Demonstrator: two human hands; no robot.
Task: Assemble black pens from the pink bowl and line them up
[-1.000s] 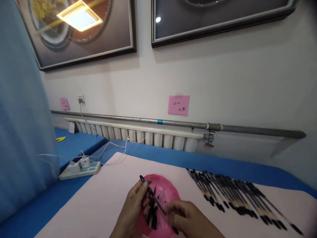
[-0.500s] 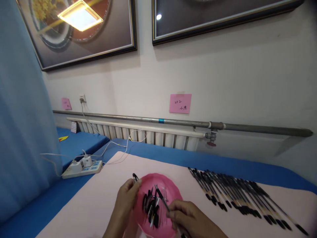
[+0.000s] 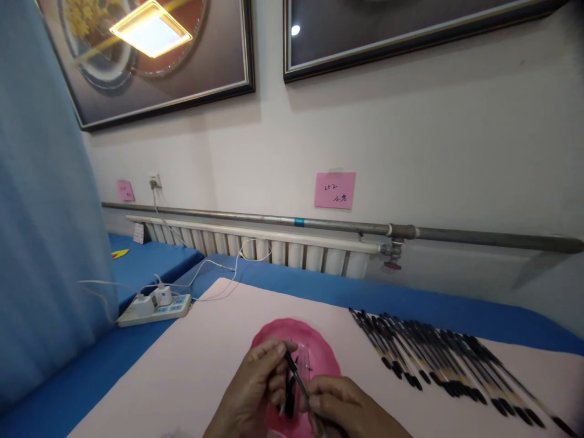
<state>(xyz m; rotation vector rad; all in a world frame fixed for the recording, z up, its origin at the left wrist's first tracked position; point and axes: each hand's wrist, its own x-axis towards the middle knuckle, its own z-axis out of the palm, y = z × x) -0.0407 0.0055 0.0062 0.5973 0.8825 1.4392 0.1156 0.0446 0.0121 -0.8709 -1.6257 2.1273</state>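
Note:
My right hand [image 3: 340, 398] is closed around the barrel of a black-and-clear pen [image 3: 298, 380], its upper end tilted up to the left. My left hand [image 3: 258, 380] is closed too, fingertips pinched at that upper end, where the black pen cap [image 3: 287, 354] shows only in part. Both hands are over a pink plate [image 3: 319, 340] with a wavy rim. Inside it lie black pen caps [image 3: 289, 398] and clear tubes [image 3: 303, 359], mostly hidden by the left hand.
Several capless-looking dark pens [image 3: 424, 353] lie in a slanted row on the pink sheet [image 3: 205, 353] at right. A white power strip [image 3: 157, 309] with plugged chargers and cables sits on the blue surface at left. Behind are a radiator [image 3: 296, 252] and a pipe [image 3: 356, 226].
My left hand has moved right across the plate, bringing the cap to the upper end of the pen. The right hand keeps the pen, nearly in place.

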